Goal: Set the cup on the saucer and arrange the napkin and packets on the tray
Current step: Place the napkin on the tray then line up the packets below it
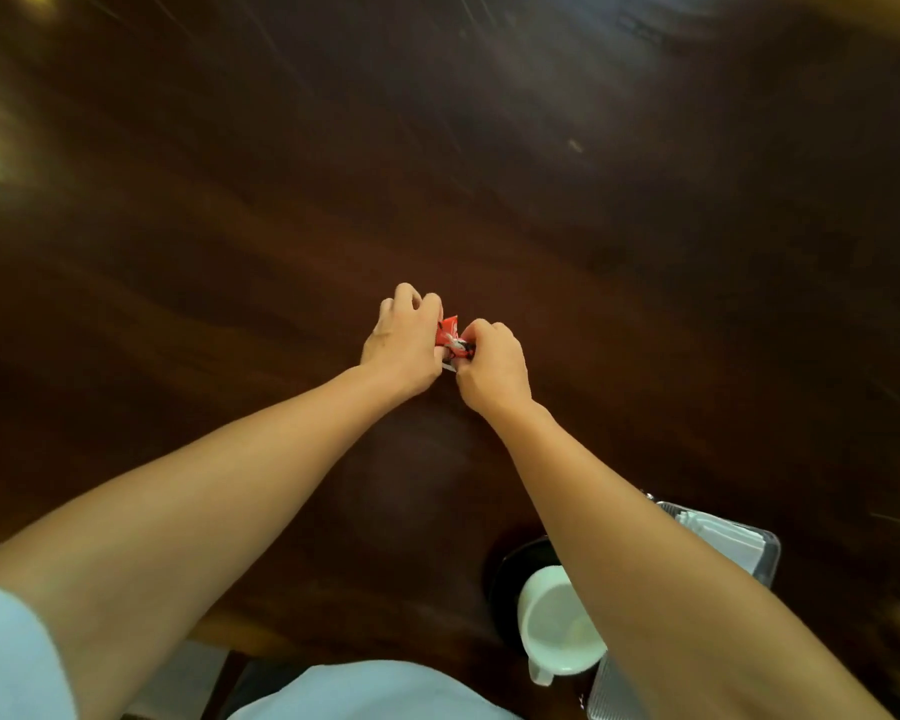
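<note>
Nearest the viewer, a white cup (557, 623) with smooth, glossy walls stands on a dark round saucer (515, 563) at the bench's near edge. Just right of it sits a grey, fine-textured tray (767, 561) with rounded corners; a folded white napkin (723, 537) lies in it, partly hidden by the right forearm. Pale blue cloth covers the person's lap and left shoulder.

Both bare arms extend forward and converge over mid-bench. The left hand (404, 343) and right hand (492, 363) meet knuckles-up, fingers (427, 304) clenched on the packets (450, 337): small, crinkled red-and-white sachets pinched between both hands, well apart from the tray.

The bench (645, 226) is dark, polished wood with streaked grain, motion-blurred. Beyond the hands its surface runs open to the far edge.
</note>
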`<state>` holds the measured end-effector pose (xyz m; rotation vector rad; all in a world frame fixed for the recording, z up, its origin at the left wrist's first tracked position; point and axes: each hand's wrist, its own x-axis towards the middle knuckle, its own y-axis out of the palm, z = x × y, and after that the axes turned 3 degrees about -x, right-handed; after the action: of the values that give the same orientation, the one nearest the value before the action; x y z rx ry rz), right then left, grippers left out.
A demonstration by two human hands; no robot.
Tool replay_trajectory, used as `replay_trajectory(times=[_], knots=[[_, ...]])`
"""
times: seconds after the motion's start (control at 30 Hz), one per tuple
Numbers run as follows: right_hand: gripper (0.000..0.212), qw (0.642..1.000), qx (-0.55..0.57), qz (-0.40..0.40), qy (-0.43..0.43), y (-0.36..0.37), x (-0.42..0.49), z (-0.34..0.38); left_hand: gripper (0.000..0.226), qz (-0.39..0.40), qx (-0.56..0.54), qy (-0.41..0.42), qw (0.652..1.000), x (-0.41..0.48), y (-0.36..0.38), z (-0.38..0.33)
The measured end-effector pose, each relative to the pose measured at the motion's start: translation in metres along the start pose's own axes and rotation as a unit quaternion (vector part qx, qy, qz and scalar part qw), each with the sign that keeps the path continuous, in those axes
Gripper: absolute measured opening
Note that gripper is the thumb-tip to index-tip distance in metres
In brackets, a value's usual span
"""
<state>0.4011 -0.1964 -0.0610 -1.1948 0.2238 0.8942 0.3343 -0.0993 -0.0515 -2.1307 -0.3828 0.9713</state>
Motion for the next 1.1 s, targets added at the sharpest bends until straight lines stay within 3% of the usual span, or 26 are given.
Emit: replay_trajectory(times=[0.1,0.2,0.3,0.37,0.43,0.5,0.67,0.9,0.97,1.1], knots=[[0.014,0.997,0.049,0.053,0.014,-0.006,-0.017,-0.014,0.023,0.058,-0.077,-0.008,0.995,-0.024,0.004,-0.001],[0.007,0.976,0.193,0.072,0.068,-0.023,-0.048,-0.029,0.027,0.044,-0.198,-0.058,0.977,-0.053,0.006,-0.007],[0.007,0.915,0.375,0.084,0.126,-0.045,-0.090,-0.047,0.034,0.037,-0.437,-0.133,0.889,-0.088,0.006,-0.025],[0.006,0.862,0.481,0.082,0.140,-0.060,-0.117,-0.060,0.039,0.037,-0.539,-0.152,0.828,-0.112,0.007,-0.038],[0.010,0.818,0.556,0.074,0.127,-0.074,-0.145,-0.076,0.044,0.035,-0.595,-0.145,0.790,-0.140,0.011,-0.052],[0.011,0.806,0.579,0.068,0.104,-0.087,-0.172,-0.089,0.043,0.040,-0.617,-0.128,0.776,-0.165,0.016,-0.065],[0.011,0.791,0.606,0.079,0.034,-0.096,-0.227,-0.112,0.036,0.062,-0.599,-0.064,0.795,-0.219,0.031,-0.090],[0.023,0.785,0.619,-0.018,0.020,-0.105,-0.277,-0.150,0.048,0.063,-0.495,0.001,0.867,-0.271,0.048,-0.099],[0.029,0.811,0.584,-0.034,0.007,-0.111,-0.287,-0.160,0.050,0.055,-0.472,0.005,0.880,-0.278,0.050,-0.099],[0.039,0.913,0.406,-0.011,-0.038,-0.119,-0.302,-0.176,0.032,0.079,-0.425,0.057,0.900,-0.293,0.051,-0.107]])
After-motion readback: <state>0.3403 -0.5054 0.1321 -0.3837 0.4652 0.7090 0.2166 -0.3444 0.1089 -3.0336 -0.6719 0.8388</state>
